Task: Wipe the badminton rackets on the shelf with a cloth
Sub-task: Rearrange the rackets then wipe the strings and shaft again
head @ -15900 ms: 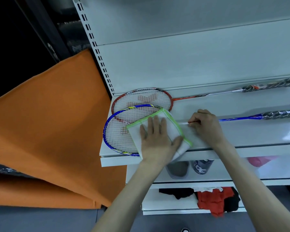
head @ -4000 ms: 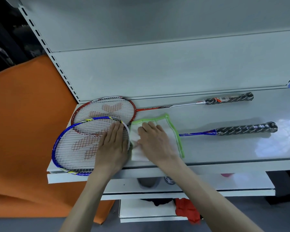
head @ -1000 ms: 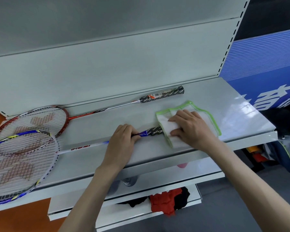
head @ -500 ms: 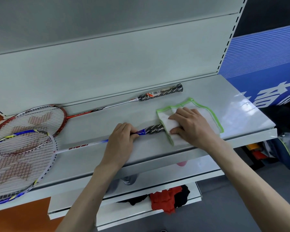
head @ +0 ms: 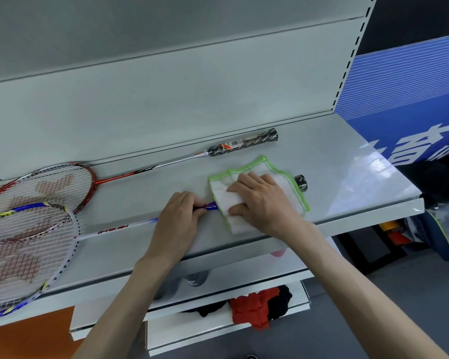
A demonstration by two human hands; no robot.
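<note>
Two badminton rackets lie on the white shelf (head: 347,161). The red racket (head: 49,187) rests along the back wall, its black grip to the right. The blue-and-white racket (head: 24,255) lies nearer the front edge. A white cloth with green edging (head: 290,187) is wrapped over its grip, and only the butt end shows past the cloth. My right hand (head: 259,203) is shut on the cloth and the grip under it. My left hand (head: 179,224) pinches the blue shaft just left of the cloth.
Lower shelves hold dark bottles (head: 195,278) and red and black clothing (head: 257,304). A blue sign (head: 405,104) stands to the right of the shelf, orange fabric (head: 29,338) at lower left. A slotted upright (head: 347,60) borders the back panel.
My right hand has slid the cloth left along the grip towards the shaft, uncovering the butt end. The left hand stays on the shaft.
</note>
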